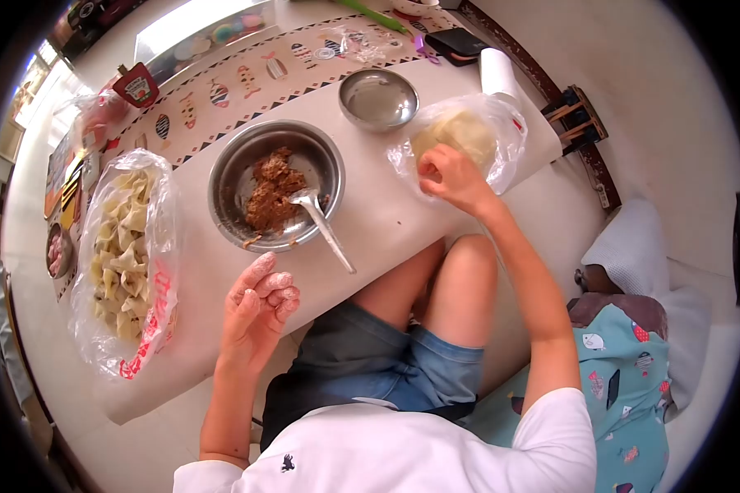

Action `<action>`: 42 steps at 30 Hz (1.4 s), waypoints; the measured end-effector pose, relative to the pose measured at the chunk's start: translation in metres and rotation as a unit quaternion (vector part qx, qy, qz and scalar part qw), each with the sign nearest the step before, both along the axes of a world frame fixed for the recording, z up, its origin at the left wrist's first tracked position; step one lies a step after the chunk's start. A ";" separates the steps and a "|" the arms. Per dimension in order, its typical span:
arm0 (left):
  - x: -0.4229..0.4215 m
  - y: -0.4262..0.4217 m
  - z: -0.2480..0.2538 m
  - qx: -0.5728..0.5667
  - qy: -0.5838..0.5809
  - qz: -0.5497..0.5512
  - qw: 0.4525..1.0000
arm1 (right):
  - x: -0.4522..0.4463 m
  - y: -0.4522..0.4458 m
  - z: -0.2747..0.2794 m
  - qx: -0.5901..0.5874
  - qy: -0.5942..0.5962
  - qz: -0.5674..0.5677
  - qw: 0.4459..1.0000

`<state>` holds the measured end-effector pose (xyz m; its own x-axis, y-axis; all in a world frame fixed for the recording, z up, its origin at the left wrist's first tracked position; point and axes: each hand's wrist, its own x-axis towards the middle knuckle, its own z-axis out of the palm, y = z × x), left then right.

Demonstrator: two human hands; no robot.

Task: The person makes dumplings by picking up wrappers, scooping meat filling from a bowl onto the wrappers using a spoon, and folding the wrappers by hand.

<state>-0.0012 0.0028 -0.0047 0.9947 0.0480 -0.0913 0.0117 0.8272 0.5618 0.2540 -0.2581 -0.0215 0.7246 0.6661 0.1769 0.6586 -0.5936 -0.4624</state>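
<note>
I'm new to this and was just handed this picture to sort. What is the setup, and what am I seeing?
There is no machine here, only a person with bare hands. The one picture comes from a camera worn on their head, looking down, so their shirt and legs fill the bottom.

On the table is a large metal bowl with a brown mixture and a spoon. A smaller metal bowl sits beyond it. At far left, a plastic bag holds folded, dumpling-like pieces.

The left hand, white powder on its fingers, holds nothing visible. The right hand is at another plastic bag with something pale inside; whether it grips anything, I can't tell.
</note>
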 end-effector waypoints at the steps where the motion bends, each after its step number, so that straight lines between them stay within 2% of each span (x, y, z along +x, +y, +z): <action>1: -0.001 0.001 -0.003 -0.004 0.000 0.003 1.000 | -0.001 0.001 -0.001 -0.008 -0.004 -0.006 1.000; 5: -0.004 0.002 -0.004 -0.008 0.001 0.007 1.000 | 0.004 0.000 -0.002 0.064 0.057 -0.042 0.995; 8: -0.004 0.002 -0.005 -0.010 0.003 0.007 1.000 | 0.009 -0.007 0.004 0.091 0.178 -0.134 0.971; 11: -0.004 0.000 -0.004 -0.011 0.006 -0.009 1.000 | 0.022 -0.015 -0.008 0.163 0.091 -0.223 0.957; 14: -0.002 -0.009 -0.013 -0.017 -0.003 -0.062 0.998 | 0.019 -0.008 0.017 0.362 0.192 -0.197 0.891; 17: 0.011 -0.031 0.010 0.073 0.020 -0.130 0.989 | -0.034 0.031 0.087 0.422 0.267 -0.132 0.856; 19: 0.018 -0.047 0.011 0.018 -0.010 -0.142 0.990 | -0.061 0.047 0.109 0.411 0.352 -0.026 0.840; 22: 0.022 -0.043 0.015 -0.065 -0.036 -0.147 0.986 | -0.097 0.072 0.118 0.274 0.371 0.082 0.884; 23: 0.020 -0.040 0.016 -0.094 -0.043 -0.148 0.984 | -0.103 0.078 0.109 0.251 0.329 0.102 0.905; 24: 0.018 -0.038 0.013 -0.111 -0.012 -0.103 0.988 | -0.109 0.084 0.098 0.228 0.284 0.122 0.923; 25: 0.016 -0.035 0.010 -0.051 0.005 -0.091 0.995 | -0.113 0.088 0.092 0.206 0.233 0.142 0.940; 27: 0.012 -0.030 0.008 0.070 0.037 -0.071 0.994 | -0.120 0.093 0.093 0.182 0.237 0.138 0.944; 28: 0.009 -0.031 0.013 0.040 0.063 -0.040 0.996 | -0.122 0.094 0.092 0.174 0.221 0.141 0.949; 31: 0.003 -0.025 0.016 0.140 0.072 0.010 0.987 | -0.125 0.097 0.088 0.183 0.160 0.153 0.958; 32: 0.000 -0.021 0.018 0.135 0.067 -0.001 0.989 | -0.125 0.098 0.087 0.191 0.136 0.156 0.959; 34: -0.007 -0.013 0.021 0.123 0.059 -0.026 0.990 | -0.131 0.102 0.094 0.197 0.183 0.158 0.950; 35: -0.010 -0.011 0.018 0.113 0.013 -0.014 0.993 | -0.135 0.104 0.098 0.200 0.206 0.160 0.944; 37: -0.014 -0.009 0.014 0.092 -0.080 0.012 0.992 | -0.147 0.115 0.101 0.259 0.170 0.201 0.929; 38: -0.008 -0.014 0.012 0.000 -0.172 0.002 0.985 | -0.151 0.118 0.102 0.287 0.152 0.222 0.920; 41: -0.017 -0.014 0.028 0.003 -0.027 -0.020 0.999 | -0.146 0.124 0.087 0.235 0.092 0.157 0.955; 42: -0.023 -0.008 0.021 0.016 0.019 -0.026 0.999 | -0.143 0.124 0.078 0.229 0.092 0.179 0.952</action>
<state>-0.0243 -0.0047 0.0164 0.9917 0.0000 -0.1283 0.0757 0.8070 0.5857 0.1109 -0.1343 0.0563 0.5125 0.7596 0.4005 0.6639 -0.0546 -0.7458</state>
